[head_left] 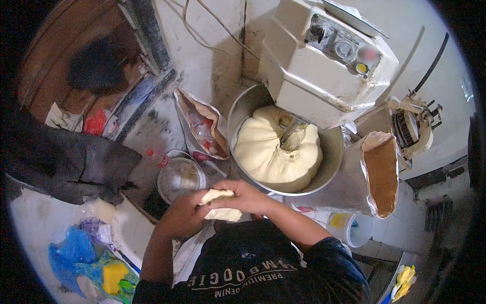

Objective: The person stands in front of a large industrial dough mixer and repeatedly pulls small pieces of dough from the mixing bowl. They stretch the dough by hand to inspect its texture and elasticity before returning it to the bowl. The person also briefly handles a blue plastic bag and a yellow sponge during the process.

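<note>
Left hand (183, 215) and right hand (243, 196) are both clamping a dough piece (221, 205), long axis running hand to hand, mixer bowl (331, 167) just beyond them.

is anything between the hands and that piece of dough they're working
Nothing visible: the left hand and right hand both close directly around the small pale lump of dough, held in front of the steel mixer bowl.

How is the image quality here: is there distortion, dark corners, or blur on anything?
Head view: strong fisheye bending, so the mixer edges curve and the corners are black; soft daylight with no hard glare on the dough in the bowl; one spot on the mixer panel is blurred; the left hand and right hand holding the dough piece are reasonably sharp.
</note>
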{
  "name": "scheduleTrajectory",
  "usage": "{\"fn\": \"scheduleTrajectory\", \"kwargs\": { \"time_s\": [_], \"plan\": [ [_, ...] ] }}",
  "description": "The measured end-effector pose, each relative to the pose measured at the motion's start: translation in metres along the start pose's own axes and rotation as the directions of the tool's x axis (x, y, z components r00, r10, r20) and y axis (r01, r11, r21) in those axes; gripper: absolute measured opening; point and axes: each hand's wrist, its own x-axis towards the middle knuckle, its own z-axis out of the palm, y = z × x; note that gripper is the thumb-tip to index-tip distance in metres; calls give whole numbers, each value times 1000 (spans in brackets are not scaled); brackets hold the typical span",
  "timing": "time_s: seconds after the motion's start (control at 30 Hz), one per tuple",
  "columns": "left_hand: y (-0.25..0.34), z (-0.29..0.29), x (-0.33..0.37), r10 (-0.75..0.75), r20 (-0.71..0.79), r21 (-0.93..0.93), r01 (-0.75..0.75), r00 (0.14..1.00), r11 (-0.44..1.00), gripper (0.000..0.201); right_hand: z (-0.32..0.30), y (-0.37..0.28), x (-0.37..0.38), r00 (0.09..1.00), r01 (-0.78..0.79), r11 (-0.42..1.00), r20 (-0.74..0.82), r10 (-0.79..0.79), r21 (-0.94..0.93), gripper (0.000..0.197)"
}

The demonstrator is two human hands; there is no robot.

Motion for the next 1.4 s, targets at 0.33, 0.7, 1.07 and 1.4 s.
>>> {"fn": "scheduleTrajectory", "kwargs": {
  "time_s": [0.33, 0.7, 1.07, 1.4],
  "plan": [
    [-92, 29, -4, -254, -38, -694, 157, 967, 703, 41, 4, -34, -18, 969, -225, 753, 64, 237, 619, 41],
    [-77, 111, 7, 204, 2, -944, 69, 979, -322, 86, 18, -44, -4, 975, -198, 504, 220, 16, 841, 65],
    [-32, 25, -6, -479, -53, -998, -65, 876, -9, 49, -49, 36, -27, 992, -124, 544, 87, 95, 830, 74],
    [-17, 22, -8, -100, 34, -877, 78, 994, 474, 52, -14, 21, 3, 955, -225, 779, -26, 295, 585, 49]
  ]
}}
